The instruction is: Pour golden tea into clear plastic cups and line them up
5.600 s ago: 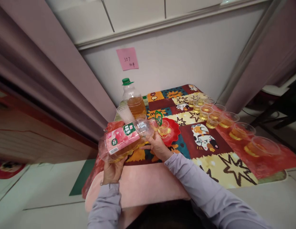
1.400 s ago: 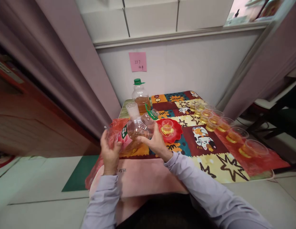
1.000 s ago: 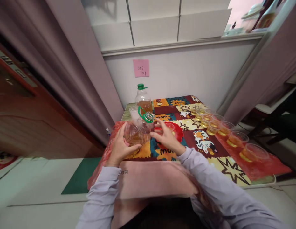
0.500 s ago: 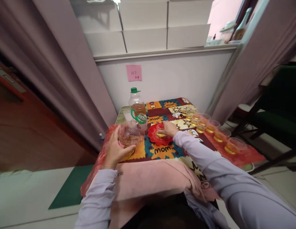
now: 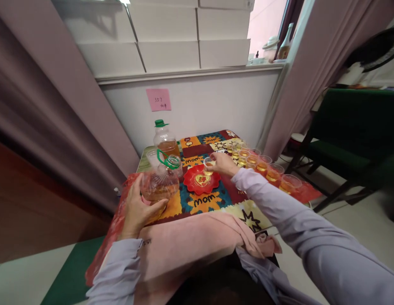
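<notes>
Patterned cloth (image 5: 203, 203) fronts a pale wall (image 5: 209, 101), left grip (image 5: 137, 212) curled around a bottle (image 5: 162, 183), right grip (image 5: 224, 164) pinching a cup (image 5: 208, 169)

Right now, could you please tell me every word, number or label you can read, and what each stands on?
"357": pink note; the handwriting beneath is too small to read.
"WOW" or "MOM", I cannot tell which: patterned tablecloth, repeated.
Too small or blurred: marks on the pink cloth and the red plate.
Near bottle: no legible text.
</notes>
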Tool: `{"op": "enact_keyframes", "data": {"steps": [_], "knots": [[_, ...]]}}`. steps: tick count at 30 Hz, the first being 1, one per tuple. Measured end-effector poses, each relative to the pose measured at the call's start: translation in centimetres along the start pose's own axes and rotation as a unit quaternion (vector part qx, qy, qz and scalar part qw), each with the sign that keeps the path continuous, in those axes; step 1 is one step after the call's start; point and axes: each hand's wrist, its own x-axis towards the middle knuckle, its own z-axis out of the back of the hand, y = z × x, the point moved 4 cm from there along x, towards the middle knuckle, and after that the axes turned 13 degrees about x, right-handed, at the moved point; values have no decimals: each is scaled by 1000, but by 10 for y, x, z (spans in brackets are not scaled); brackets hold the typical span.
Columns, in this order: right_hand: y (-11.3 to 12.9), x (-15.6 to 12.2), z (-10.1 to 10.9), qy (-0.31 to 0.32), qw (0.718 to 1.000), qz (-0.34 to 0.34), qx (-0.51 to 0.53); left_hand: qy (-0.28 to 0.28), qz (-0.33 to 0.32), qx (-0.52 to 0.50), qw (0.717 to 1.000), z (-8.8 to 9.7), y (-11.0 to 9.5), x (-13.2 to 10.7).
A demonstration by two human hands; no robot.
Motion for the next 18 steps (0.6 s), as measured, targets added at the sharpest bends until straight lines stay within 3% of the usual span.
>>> {"op": "enact_keyframes", "data": {"steps": [3,7,10,13,18], "knots": [[-31,-16,49,-27,999,22,6,-6,7,5,1000,0,1,1],[-90,-43,92,-43,994,-44,-93,-3,7,19,1000,1,-1,2],[-132,-61,97,-38,982,-82,-163,-4,-9,17,1000,1,-1,3],[-165,-72,90,-43,976,-107,-187,-16,-5,-1,1000,1,1,3],[-192,-77,76,-56,972,-132,-187,-26,2,-13,1000,0,8,2]]}}
